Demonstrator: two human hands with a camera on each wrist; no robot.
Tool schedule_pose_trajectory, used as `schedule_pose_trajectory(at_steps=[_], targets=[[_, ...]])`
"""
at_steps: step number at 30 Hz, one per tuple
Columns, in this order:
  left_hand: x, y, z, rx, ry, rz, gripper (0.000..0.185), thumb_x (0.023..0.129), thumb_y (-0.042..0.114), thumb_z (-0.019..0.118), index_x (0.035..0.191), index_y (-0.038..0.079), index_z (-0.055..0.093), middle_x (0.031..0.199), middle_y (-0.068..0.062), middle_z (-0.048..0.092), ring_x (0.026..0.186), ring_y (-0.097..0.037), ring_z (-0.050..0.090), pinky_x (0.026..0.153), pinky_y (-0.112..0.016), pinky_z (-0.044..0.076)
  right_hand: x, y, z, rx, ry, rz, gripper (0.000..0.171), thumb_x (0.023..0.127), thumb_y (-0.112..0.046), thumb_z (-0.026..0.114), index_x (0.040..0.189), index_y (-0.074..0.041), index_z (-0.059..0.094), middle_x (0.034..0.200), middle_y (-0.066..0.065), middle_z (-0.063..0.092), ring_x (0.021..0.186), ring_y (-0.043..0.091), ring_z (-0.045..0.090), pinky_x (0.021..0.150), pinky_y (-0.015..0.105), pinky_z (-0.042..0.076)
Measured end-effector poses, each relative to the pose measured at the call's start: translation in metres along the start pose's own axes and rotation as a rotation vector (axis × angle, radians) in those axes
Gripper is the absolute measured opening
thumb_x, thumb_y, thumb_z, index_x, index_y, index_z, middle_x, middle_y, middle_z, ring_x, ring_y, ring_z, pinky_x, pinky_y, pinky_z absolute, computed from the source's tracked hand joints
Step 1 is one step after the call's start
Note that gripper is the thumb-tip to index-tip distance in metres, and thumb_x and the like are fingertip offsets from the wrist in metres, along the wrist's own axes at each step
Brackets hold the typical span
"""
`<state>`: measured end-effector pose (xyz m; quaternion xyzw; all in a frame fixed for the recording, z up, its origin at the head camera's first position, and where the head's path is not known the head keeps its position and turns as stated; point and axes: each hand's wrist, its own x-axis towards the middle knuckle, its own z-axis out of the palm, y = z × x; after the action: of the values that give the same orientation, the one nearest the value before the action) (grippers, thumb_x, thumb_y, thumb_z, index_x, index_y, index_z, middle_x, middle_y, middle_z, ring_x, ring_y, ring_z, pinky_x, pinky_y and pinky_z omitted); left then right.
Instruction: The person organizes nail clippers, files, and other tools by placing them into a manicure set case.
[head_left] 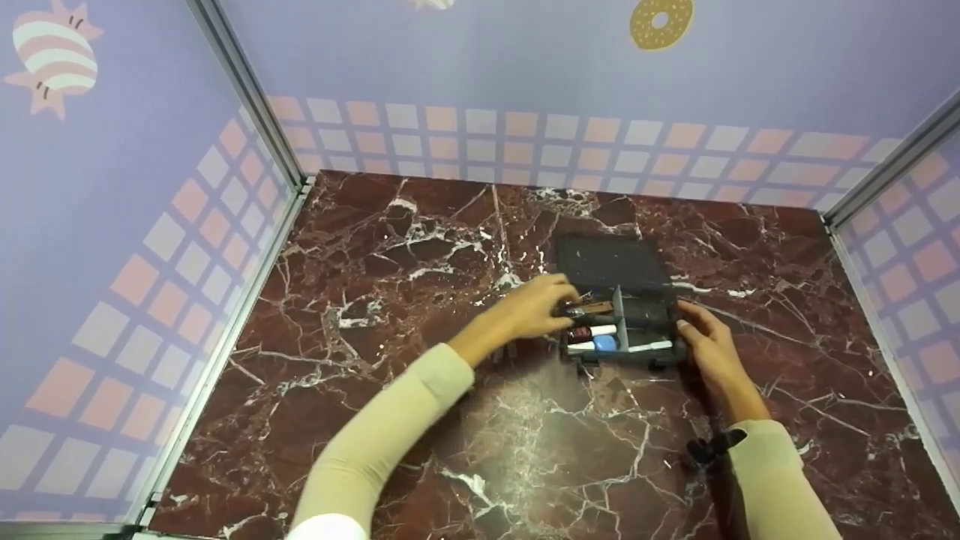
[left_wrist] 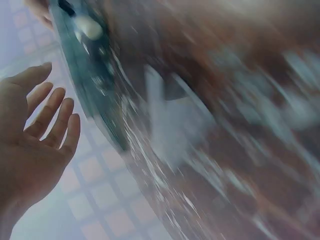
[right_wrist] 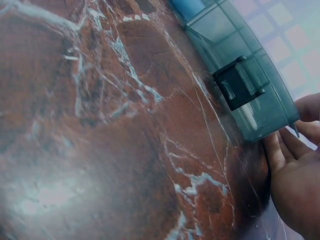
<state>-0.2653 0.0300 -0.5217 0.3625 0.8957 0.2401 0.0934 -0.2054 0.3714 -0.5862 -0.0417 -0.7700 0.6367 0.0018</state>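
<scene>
Starting on the left side: the left hand [head_left: 529,307] sits at the left end of a small dark plastic box [head_left: 622,330] on the marble tabletop [head_left: 420,247], fingertips reaching over the rim toward a brownish stick-shaped thing [head_left: 592,307] in the near-left compartment. From the head view I can't tell for sure if the grip is pinching it or just touching; the left wrist view shows the fingers [left_wrist: 50,117] straight and relaxed, holding nothing, so I'd call it a loose open grip.

Just right of that grip, the box has dividers and a few small bits inside, including a white tube [head_left: 600,330] and something blue [head_left: 604,343]. Its lid [head_left: 609,262] lies folded back flat behind it.

On the far right, the right hand [head_left: 709,341] rests against the box's right end, fingers [right_wrist: 280,150] straight against the wall near a black latch [right_wrist: 239,82].

My guess: the box is light, stiff, thin-walled and a bit slick, so it'd slide easily on marble. Best held by both short ends.
</scene>
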Motion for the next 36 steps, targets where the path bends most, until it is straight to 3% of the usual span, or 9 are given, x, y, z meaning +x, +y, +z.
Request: schedule_pose_trajectory(at_steps=[5, 14, 19, 24, 31, 36], targets=[[-0.019, -0.028, -0.010, 0.019, -0.067, -0.050, 0.049, 0.096, 0.029, 0.078, 0.141, 0.014, 0.065, 0.149, -0.008, 0.055, 0.139, -0.028, 0.049, 0.121, -0.044, 0.040, -0.003, -0.002, -0.001, -0.002, -0.024, 0.010, 0.050, 0.112, -0.006, 0.048, 0.159, 0.006, 0.038, 0.157, 0.027, 0.042, 0.121, 0.013, 0.052, 0.093, 0.015, 0.048], [-0.047, -0.060, -0.021, 0.026, -0.165, -0.108, 0.059, 0.092, 0.021, 0.079, 0.148, 0.018, 0.061, 0.158, -0.011, 0.045, 0.146, -0.033, 0.041, 0.123, -0.053, 0.036, -0.003, -0.001, 0.001, 0.013, 0.003, 0.005, 0.048, 0.111, -0.004, 0.050, 0.157, 0.007, 0.042, 0.150, 0.026, 0.047, 0.112, 0.010, 0.057, 0.089, 0.016, 0.051], [-0.061, -0.066, -0.021, 0.060, -0.166, -0.070, 0.056, 0.087, 0.008, 0.076, 0.141, 0.018, 0.066, 0.148, -0.006, 0.052, 0.139, -0.029, 0.046, 0.119, -0.048, 0.041, -0.003, -0.003, 0.001, 0.016, 0.009, 0.004, 0.048, 0.110, -0.005, 0.052, 0.156, 0.007, 0.044, 0.144, 0.021, 0.052, 0.103, 0.011, 0.059, 0.082, 0.018, 0.054], [-0.067, -0.067, -0.020, 0.088, -0.142, -0.034, 0.051, 0.085, 0.005, 0.077, 0.134, 0.018, 0.071, 0.140, -0.005, 0.055, 0.129, -0.027, 0.050, 0.113, -0.044, 0.047, -0.001, -0.004, -0.001, 0.025, 0.014, -0.009, 0.048, 0.110, -0.005, 0.053, 0.155, 0.009, 0.043, 0.140, 0.017, 0.055, 0.105, 0.011, 0.060, 0.085, 0.017, 0.054], [-0.069, -0.072, -0.020, 0.083, -0.182, -0.090, 0.031, 0.087, 0.014, 0.078, 0.118, 0.016, 0.074, 0.121, -0.003, 0.059, 0.115, -0.024, 0.053, 0.101, -0.039, 0.052, -0.001, -0.002, -0.001, 0.014, 0.000, 0.008, 0.049, 0.111, -0.006, 0.051, 0.157, 0.007, 0.041, 0.146, 0.021, 0.051, 0.113, 0.014, 0.057, 0.089, 0.018, 0.052], [-0.069, -0.076, -0.022, 0.028, -0.203, -0.093, 0.016, 0.091, 0.011, 0.077, 0.106, 0.010, 0.072, 0.106, -0.004, 0.061, 0.098, -0.021, 0.057, 0.088, -0.035, 0.053, -0.002, -0.001, 0.000, 0.021, -0.007, 0.019, 0.049, 0.111, -0.006, 0.050, 0.157, 0.007, 0.040, 0.146, 0.021, 0.050, 0.115, 0.016, 0.056, 0.089, 0.020, 0.051]])
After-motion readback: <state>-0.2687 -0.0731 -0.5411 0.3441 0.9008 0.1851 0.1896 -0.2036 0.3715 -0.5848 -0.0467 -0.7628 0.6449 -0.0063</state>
